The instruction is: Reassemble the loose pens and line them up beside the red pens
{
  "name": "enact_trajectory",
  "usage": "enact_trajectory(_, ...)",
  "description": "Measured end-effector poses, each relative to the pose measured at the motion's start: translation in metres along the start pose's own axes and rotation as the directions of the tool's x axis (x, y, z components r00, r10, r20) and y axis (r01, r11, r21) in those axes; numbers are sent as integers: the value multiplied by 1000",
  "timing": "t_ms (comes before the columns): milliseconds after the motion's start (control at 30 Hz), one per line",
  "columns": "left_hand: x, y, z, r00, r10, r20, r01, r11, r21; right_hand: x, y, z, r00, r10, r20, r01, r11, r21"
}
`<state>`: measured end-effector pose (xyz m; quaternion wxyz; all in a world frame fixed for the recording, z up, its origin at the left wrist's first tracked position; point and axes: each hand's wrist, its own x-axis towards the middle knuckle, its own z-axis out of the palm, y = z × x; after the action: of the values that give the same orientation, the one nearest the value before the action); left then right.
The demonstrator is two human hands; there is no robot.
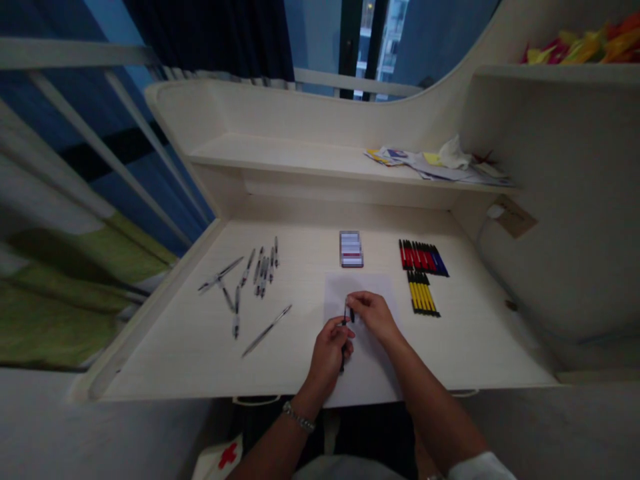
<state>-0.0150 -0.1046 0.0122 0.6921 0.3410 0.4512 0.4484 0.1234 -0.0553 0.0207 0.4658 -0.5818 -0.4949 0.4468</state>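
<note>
The slim black plastic pen (345, 312), light, stiff and probably slick, so best held by its barrel, stands nearly upright above a white paper sheet (367, 373) on the pale surface (290, 280), clenched in the left hand (327, 353) and pinched near its top by the right hand (374, 315).

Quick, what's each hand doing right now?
Left hand: grip closed, holding a slim black pen.
Right hand: grip closed, pinching near the pen's top end.

Pens (263, 277) lie left of a paper sheet (370, 373) on the desk (150, 360)
</note>
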Motion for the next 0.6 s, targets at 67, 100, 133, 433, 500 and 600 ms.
enact_trajectory(67,-2,-1,3,1000,12,15,-13,1000,18,-15,0,7,997,73,-22,-69,990,121)
enact_trajectory(100,-4,-2,4,1000,15,21,-16,1000,27,-20,-1,9,994,101,-38,-93,982,162)
enact_trajectory(133,-5,-3,5,1000,16,25,-16,999,35,-23,-2,10,991,121,-49,-109,975,191)
enact_trajectory(433,-10,-12,2,997,4,74,-10,997,82,-7,-13,-8,952,195,-235,-140,963,230)
enact_trajectory(500,-10,-12,0,997,11,72,-18,995,96,-4,-14,-10,949,205,-239,-143,956,255)
enact_trajectory(600,-8,-12,-2,997,20,75,-29,992,119,-5,-16,-9,943,222,-247,-148,946,287)
